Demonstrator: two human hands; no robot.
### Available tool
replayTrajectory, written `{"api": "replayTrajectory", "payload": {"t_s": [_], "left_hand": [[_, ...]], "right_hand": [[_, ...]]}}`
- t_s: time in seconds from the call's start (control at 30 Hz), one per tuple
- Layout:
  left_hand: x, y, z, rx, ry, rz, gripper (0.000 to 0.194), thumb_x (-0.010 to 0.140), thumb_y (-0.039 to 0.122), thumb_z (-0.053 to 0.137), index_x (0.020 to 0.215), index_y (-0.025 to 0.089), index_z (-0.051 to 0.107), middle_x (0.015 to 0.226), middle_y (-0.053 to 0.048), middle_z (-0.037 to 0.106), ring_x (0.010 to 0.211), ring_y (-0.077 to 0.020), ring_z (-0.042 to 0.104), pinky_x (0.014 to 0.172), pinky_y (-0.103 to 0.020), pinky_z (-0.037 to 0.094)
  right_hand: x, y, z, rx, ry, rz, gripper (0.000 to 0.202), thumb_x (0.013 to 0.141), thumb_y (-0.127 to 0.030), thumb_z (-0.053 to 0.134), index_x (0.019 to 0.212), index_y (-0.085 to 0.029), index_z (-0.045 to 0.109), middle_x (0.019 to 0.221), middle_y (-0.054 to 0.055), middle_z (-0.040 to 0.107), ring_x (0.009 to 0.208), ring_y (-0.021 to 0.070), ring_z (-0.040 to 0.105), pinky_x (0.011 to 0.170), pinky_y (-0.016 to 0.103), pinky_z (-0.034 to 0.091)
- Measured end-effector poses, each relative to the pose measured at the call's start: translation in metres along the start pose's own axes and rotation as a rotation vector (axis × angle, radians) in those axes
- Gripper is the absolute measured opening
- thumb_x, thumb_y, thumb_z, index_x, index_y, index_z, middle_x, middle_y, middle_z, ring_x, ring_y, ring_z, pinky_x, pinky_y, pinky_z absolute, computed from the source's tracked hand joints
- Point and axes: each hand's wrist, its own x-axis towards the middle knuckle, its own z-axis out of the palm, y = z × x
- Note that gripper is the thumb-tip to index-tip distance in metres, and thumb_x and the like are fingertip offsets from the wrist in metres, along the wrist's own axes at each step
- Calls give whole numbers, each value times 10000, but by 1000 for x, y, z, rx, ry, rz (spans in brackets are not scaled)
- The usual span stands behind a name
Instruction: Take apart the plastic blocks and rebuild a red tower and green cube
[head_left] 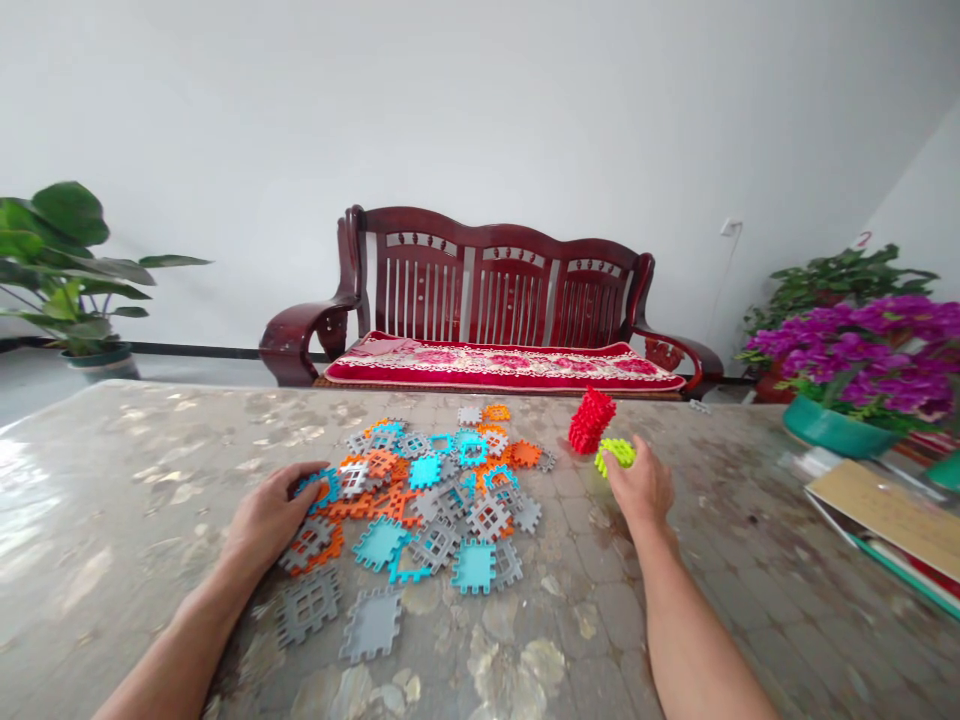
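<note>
Right hand, right of the frame's centre, is closed around a small yellow-green stack of toothed plastic tiles, fingers curled over its near side and pressing it to the marbled glossy desk. Just above it, touching or nearly so, stands a red stack of the same toothed plastic tiles, leaning slightly. Left hand, at lower left of centre, lies palm down with fingers spread and loosely bent on the edge of the loose pile of blue, orange and grey interlocking square tiles; its fingertips rest on a blue tile, and I cannot tell whether it grips that tile.

To handle the yellow-green stack well, I judge it best to keep the fingers on opposite toothed edges so the tiles stay aligned, and to keep clear of the red stack, which looks easy to tip. The left hand would do best lifting one tile cleanly instead of dragging its neighbours.

No brand, label or readable writing shows on the tiles or the desk.
</note>
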Motion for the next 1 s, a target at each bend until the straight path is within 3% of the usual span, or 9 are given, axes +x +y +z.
{"api": "replayTrajectory", "payload": {"t_s": [0.27, 0.47, 0.67, 0.87, 1.0], "left_hand": [[1, -1, 0, -2, -12, 5, 365, 831, 380, 541, 1117, 227, 707, 1055, -31, 742, 924, -226, 672, 862, -317, 505], [1, -1, 1, 3, -22, -12, 358, 835, 384, 540, 1114, 232, 705, 1038, -21, 745, 916, -222, 667, 849, -310, 506], [2, -4, 2, -12, -58, -8, 434, 851, 412, 481, 1175, 200, 678, 1111, -64, 725, 979, -226, 653, 908, -321, 485], [2, -4, 2, -18, -63, -12, 468, 834, 442, 471, 1177, 195, 674, 1132, -75, 711, 992, -236, 646, 907, -328, 477], [2, -4, 1, -16, -75, -28, 472, 830, 434, 469, 1183, 194, 670, 1150, -79, 704, 1001, -240, 638, 917, -336, 468]], "right_hand": [[-2, 8, 1, 55, 37, 26, 653, 841, -497, 522, 1385, -136, 508, 1207, 173, 669, 1055, 339, 609, 853, 401, 450], [-6, 6, 1, 88, -10, -6, 749, 779, -539, 588, 1401, -135, 481, 1254, 176, 646, 1109, 351, 593, 884, 408, 453], [-7, 5, 4, 136, -68, 84, 751, 792, -505, 565, 1438, -149, 421, 1297, 169, 619, 1136, 323, 606, 894, 389, 469], [-7, 7, 2, 135, -120, 144, 1027, 677, -562, 680, 1527, -171, 259, 1326, 188, 591, 1135, 363, 605, 906, 439, 480], [-7, 10, 2, 64, -172, 192, 1105, 648, -560, 712, 1551, -201, 186, 1194, 184, 654, 1064, 382, 631, 888, 498, 482]]}}
